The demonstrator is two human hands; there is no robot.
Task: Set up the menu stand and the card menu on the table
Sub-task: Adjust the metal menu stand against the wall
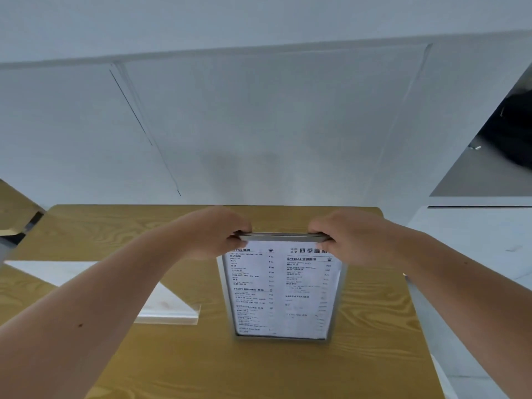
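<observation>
A clear acrylic menu stand [336, 306] with a grey rim stands upright on the wooden table [187, 364], a little right of centre. Inside it sits the white card menu [280, 292], printed with drink lists and facing me. My left hand [213, 234] grips the stand's top left corner. My right hand [348, 236] grips the top right corner. Both forearms reach in from the bottom corners of the view.
A flat white and clear block-like piece [169, 309] lies on the table to the left, partly under my left arm. A white wall rises right behind the table. A grey ledge [475, 180] with a dark object [512, 128] is at the right.
</observation>
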